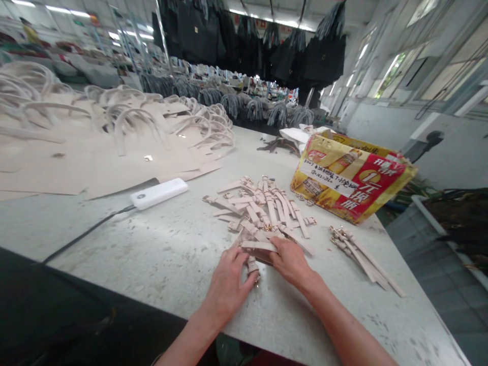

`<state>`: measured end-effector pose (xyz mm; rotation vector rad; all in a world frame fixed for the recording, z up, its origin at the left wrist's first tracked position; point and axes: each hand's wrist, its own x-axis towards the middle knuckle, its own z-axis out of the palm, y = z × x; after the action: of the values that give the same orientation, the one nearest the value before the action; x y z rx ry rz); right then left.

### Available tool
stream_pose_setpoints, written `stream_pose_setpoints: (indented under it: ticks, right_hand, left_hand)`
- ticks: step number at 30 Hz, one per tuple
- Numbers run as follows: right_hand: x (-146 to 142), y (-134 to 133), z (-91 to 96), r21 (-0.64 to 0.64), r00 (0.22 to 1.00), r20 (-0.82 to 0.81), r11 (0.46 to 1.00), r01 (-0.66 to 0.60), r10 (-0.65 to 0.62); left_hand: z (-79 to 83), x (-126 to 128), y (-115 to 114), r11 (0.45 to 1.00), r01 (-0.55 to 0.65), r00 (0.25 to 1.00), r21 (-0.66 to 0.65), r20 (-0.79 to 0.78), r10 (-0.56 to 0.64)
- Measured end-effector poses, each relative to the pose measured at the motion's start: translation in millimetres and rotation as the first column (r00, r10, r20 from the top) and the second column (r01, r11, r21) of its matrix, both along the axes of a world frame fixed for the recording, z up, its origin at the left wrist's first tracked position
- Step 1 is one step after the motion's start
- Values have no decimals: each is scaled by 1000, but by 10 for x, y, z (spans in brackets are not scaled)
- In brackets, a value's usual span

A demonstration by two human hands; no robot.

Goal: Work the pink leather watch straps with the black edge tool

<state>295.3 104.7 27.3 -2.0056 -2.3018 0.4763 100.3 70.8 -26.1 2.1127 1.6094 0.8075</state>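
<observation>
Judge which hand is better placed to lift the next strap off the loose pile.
Right, probably. The right hand rests on the near edge of the strap pile, fingers touching loose straps. The left hand sits nearer the table edge, at a single strap.

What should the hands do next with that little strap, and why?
Probably lift the strap clear of the loose pile and lay it with the tidy bundle on the right. Both the left hand and right hand already pinch it at the pile's near edge.
</observation>
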Motion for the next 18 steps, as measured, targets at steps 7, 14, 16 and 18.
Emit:
stream_pose_setpoints:
  ticks: [7, 14, 16, 18]
  right_hand:
    - [153, 26, -175, -35, 968, -249, 999, 37, -45]
    - [255, 48, -194, -153, 780, -595, 980, 127, -194]
    - [261, 42, -178, -214, 729, -645, 970, 117, -230]
    - [261, 39, -162, -249, 677, -690, 962, 107, -254]
  left_hand:
    - [224, 170, -51, 992, -6, 974, -125, -226, -22]
    - [356, 232, -194, 975, -32, 926, -219, -373, -54]
    - [394, 68, -192, 968, -59, 923, -244, -383, -41]
    - [438, -133, -193, 959, -90, 925, -269, -380, -20]
